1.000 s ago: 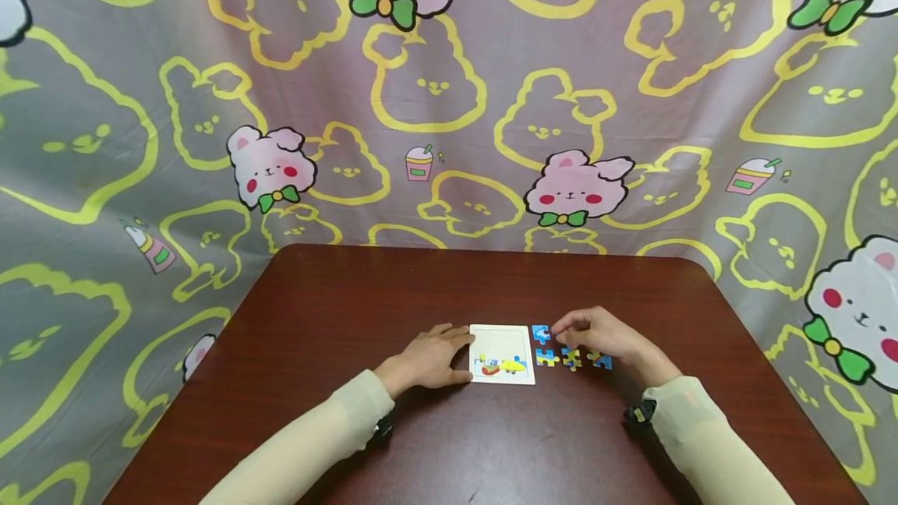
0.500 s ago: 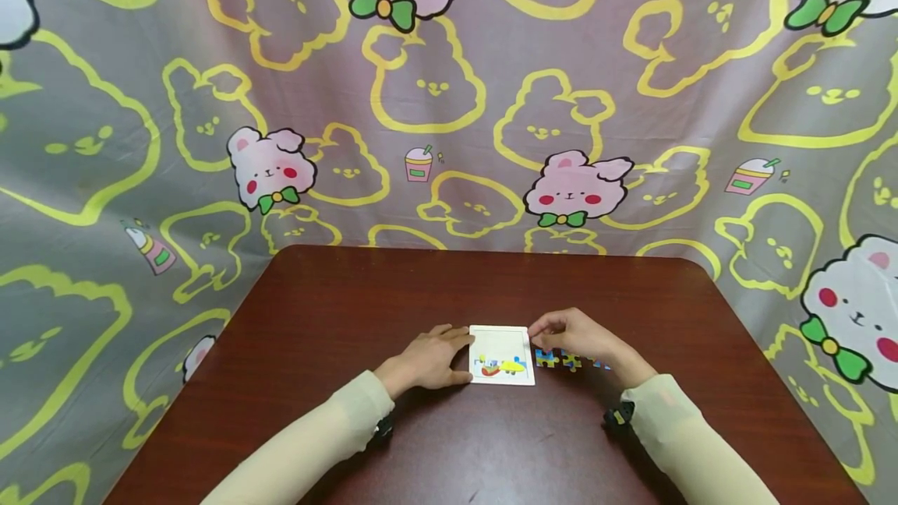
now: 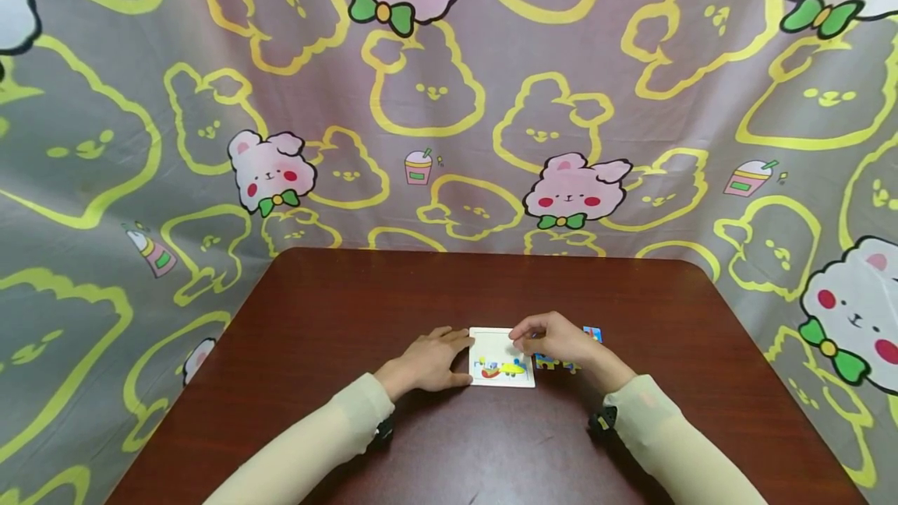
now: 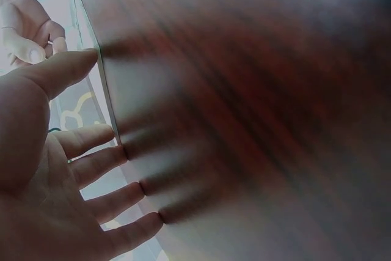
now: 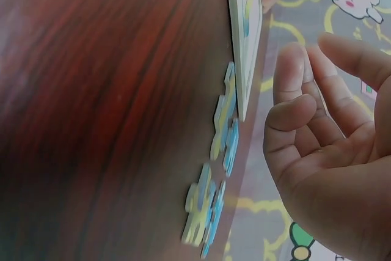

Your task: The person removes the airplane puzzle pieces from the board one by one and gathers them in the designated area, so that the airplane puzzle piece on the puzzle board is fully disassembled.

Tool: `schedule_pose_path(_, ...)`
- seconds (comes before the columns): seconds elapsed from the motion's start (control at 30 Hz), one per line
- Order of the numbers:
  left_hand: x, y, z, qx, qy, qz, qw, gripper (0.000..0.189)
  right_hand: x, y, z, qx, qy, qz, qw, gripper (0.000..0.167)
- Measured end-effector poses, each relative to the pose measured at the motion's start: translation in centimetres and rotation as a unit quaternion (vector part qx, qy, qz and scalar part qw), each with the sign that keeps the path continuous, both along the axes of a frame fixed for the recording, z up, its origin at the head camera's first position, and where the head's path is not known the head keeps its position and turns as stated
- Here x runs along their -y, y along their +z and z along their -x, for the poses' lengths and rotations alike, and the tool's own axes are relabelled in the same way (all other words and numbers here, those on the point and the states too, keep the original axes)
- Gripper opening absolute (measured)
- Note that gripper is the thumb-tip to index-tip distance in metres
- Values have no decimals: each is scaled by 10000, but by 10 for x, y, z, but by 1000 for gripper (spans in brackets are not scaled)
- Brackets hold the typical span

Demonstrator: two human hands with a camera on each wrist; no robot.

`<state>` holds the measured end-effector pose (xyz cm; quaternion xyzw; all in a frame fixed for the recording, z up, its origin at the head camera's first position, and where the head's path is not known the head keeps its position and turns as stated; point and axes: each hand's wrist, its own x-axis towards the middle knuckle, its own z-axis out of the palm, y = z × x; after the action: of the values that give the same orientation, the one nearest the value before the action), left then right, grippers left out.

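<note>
On the table lies a thin, light square puzzle board point(image 3: 487, 344) with colourful pictures along its near side, a boat and a yellow shape. My left hand point(image 3: 425, 359) rests at its left edge; in the left wrist view the straight thumb and fingertips touch that edge. Over the upper right part of the board hovers my right hand point(image 3: 557, 339), fingers loosely bent. No piece shows between its fingers in the right wrist view. Several blue and yellow jigsaw pieces point(image 5: 223, 111) lie right of the board, partly hidden by that hand in the head view.
The dark red-brown table point(image 3: 393, 287) has rounded far corners. Behind and beside it hangs a grey curtain point(image 3: 491, 115) with yellow outlines and cartoon rabbits. A blue jigsaw piece point(image 3: 592, 333) shows beyond the right wrist.
My right hand has moved left from above the jigsaw pieces to over the board's upper right part. The left hand and the board have stayed in place.
</note>
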<state>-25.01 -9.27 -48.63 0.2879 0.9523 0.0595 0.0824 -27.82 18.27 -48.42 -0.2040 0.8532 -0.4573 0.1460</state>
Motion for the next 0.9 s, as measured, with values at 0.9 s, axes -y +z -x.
schedule_pose_path(0.9,1,0,-1,-89,-74,-81,9999,70,35,-8,-4,-336,849,58,9958,21)
